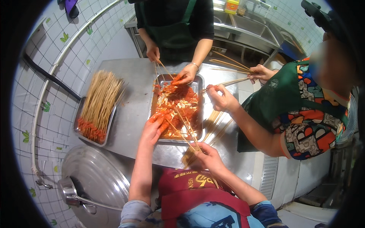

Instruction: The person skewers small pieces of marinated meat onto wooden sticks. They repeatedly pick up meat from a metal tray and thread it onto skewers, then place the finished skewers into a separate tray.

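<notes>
My right hand [209,155] holds several thin bamboo skewers [184,129] that fan out over a steel tray [202,114]. Marinated red meat [178,97] in oily sauce covers the tray's bottom. My left hand [155,126] is over the tray's near left corner, its fingers smeared with red sauce and bent near the skewer tips. Whether a piece of meat is between these fingers cannot be made out. Beneath my right hand, a loose bundle of bare skewers [188,158] lies on the steel table [128,136].
At left, a second tray [109,129] holds many loaded skewers [99,99]. Across the table a person's hand [186,74] reaches into the meat. Another person's hands [223,98] hold skewers at right. A large metal lid [94,171] leans below the table's left edge.
</notes>
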### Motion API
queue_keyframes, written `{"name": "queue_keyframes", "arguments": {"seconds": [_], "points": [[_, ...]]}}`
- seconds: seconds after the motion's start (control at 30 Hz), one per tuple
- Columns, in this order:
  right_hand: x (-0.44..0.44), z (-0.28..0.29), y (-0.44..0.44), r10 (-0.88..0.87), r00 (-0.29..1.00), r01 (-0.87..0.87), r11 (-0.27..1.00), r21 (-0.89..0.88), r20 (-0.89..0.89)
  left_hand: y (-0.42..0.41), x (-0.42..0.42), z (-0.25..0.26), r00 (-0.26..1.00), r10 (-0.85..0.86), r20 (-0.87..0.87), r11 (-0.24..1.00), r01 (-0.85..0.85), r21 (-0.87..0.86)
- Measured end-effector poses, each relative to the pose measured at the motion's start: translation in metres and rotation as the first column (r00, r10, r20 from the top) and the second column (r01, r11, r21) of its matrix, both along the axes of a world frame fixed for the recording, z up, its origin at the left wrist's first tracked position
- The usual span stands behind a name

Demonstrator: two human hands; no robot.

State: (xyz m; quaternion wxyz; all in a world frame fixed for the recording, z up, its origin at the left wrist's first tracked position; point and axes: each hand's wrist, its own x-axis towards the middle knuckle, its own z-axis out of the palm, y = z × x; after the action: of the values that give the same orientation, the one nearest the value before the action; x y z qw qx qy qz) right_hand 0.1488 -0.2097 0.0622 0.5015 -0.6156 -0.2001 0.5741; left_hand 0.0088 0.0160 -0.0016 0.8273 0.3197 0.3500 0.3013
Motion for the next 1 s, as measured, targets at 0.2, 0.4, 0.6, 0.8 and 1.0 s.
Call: {"name": "queue_keyframes", "arguments": {"seconds": [0.2, 0.4, 0.6, 0.8, 1.0], "points": [[0.000, 0.006, -0.001, 0.007, 1.000, -0.008, 0.999, -0.042, -0.016, -0.011, 0.011, 0.019, 0.967, 0.002, -0.255, 0.980, 0.048, 0.191], [0.002, 0.007, -0.003, 0.017, 1.000, -0.018, 0.998, -0.054, -0.011, -0.023, 0.015, 0.023, 0.944, 0.146, -0.296, 0.901, -0.004, 0.433], [-0.002, 0.010, 0.003, 0.011, 0.998, -0.014, 0.999, -0.031, -0.067, -0.023, 0.011, -0.007, 0.902, 0.232, -0.363, 0.769, 0.059, 0.637], [-0.011, 0.015, 0.013, 0.026, 1.000, -0.025, 0.999, -0.027, 0.010, -0.042, 0.009, 0.005, 0.897, 0.214, -0.386, 0.798, 0.067, 0.598], [-0.015, 0.003, -0.002, -0.003, 0.985, -0.013, 0.996, 0.088, 0.172, -0.021, -0.003, 0.015, 0.734, 0.295, -0.612, 0.691, 0.279, 0.667]]}}
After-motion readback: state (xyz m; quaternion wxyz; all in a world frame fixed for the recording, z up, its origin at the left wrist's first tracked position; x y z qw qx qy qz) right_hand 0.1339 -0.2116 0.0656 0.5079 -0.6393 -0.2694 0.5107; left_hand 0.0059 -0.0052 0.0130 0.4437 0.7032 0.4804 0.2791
